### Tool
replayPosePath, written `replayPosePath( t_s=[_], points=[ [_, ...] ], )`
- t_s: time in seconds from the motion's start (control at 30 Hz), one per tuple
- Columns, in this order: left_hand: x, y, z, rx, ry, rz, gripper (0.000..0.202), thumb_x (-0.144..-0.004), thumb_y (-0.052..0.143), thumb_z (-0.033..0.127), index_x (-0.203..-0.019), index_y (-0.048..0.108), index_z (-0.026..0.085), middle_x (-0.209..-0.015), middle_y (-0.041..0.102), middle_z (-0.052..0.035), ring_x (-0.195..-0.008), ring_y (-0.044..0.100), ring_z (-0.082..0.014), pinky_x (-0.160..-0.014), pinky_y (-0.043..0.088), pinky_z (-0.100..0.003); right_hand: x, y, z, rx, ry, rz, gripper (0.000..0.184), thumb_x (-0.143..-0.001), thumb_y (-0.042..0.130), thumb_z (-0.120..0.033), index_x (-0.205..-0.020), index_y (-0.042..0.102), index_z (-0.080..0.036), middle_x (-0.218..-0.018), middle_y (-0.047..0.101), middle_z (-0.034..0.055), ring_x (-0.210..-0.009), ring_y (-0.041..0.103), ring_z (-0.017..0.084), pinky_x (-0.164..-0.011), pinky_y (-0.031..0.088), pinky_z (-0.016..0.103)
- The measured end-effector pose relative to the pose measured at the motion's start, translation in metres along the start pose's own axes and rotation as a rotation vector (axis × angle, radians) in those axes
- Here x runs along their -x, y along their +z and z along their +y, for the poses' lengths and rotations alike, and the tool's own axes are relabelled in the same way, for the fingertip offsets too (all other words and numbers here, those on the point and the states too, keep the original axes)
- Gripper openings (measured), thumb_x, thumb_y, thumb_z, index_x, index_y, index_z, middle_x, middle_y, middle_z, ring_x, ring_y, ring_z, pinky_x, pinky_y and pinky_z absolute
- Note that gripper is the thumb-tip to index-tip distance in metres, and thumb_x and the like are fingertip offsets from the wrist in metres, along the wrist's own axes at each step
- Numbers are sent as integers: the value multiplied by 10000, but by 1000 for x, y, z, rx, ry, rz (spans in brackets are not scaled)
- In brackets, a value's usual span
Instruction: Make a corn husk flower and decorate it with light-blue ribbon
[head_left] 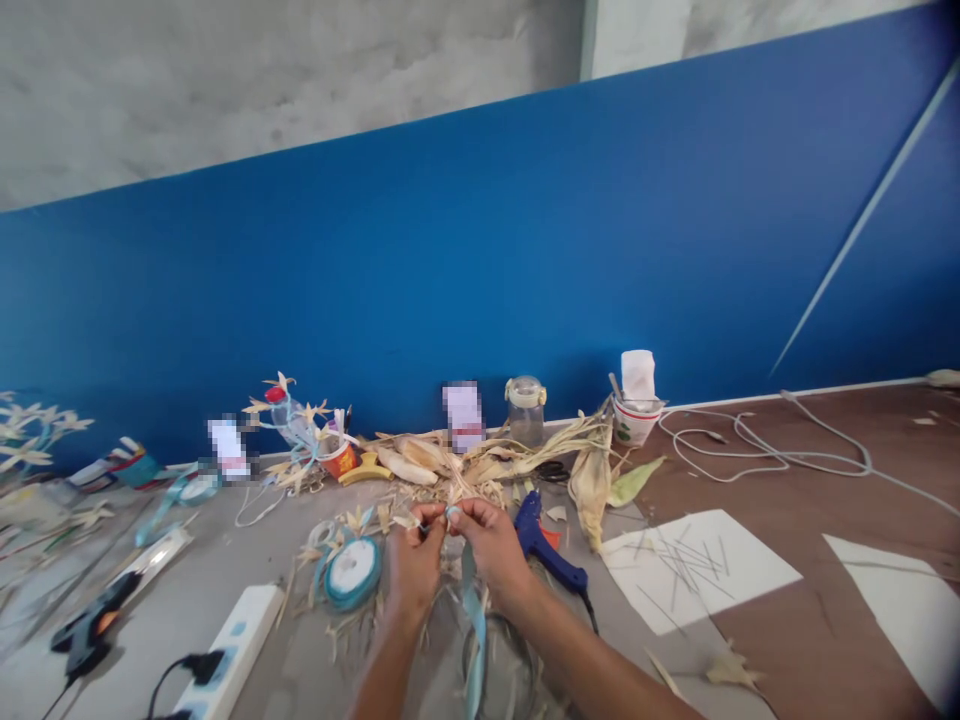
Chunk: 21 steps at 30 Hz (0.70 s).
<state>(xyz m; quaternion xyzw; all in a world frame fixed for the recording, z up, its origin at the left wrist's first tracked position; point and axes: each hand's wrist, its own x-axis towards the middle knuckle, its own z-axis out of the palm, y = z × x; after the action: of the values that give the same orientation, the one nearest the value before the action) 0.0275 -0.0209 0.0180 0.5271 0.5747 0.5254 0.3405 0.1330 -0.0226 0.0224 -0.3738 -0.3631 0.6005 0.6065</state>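
Note:
My left hand (415, 565) and my right hand (491, 540) meet over the table, both pinched shut on the top end of a light blue ribbon (472, 620) that hangs down between my forearms. A small piece, too small to name, sits at the fingertips. A spool of teal ribbon (351, 572) lies just left of my left hand. A blue glue gun (546, 552) lies right of my right hand. Dried corn husks (480, 460) are piled just beyond my fingers.
A white power strip (238, 630) and a black glue gun (88, 628) lie at the left. A glass jar (526, 410), a paper cup (634, 418), white cables (757, 445) and white paper sheets (694, 565) with thin sticks sit behind and right. A blue wall (525, 250) backs the table.

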Motion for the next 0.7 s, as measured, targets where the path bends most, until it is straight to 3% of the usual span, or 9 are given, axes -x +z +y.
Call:
replayPosePath(
  t_s=[0.2,0.33,0.47,0.57,0.7],
  points=[
    [3,3,5,-93,180,31,130,-709,565,291,-692,635,182,-649,628,-20,-663,572,-190,-663,445,-304,2,6,2,-27,4,70,225,-593,636,-351,-533,502,-181,-507,489,-48,-522,417,104,-579,355,242],
    [8,7,13,-10,200,32,108,-696,608,234,-594,617,199,-585,568,5,-599,508,-164,-624,408,-268,-2,5,7,66,-35,151,263,-607,629,-384,-531,468,-191,-493,448,-55,-522,396,105,-561,348,243],
    [8,10,8,243,47,0,107,-627,675,126,-555,627,188,-558,561,9,-596,493,-147,-608,388,-231,-5,3,7,143,-42,191,233,-607,602,-362,-524,462,-195,-484,436,-50,-514,390,106,-535,341,243],
    [6,10,-2,401,-140,-106,80,-644,699,179,-713,659,169,-513,531,34,-481,431,-110,-486,337,-206,-4,4,1,143,-4,203,209,-596,579,-345,-517,454,-198,-475,433,-51,-494,393,105,-497,333,239],
    [6,7,1,663,-293,-262,236,-629,739,238,-825,638,153,-665,594,-4,-532,495,-99,-513,406,-214,-3,2,-11,108,51,180,200,-590,576,-343,-535,449,-198,-464,445,-58,-458,401,100,-454,324,229]
  ],
)
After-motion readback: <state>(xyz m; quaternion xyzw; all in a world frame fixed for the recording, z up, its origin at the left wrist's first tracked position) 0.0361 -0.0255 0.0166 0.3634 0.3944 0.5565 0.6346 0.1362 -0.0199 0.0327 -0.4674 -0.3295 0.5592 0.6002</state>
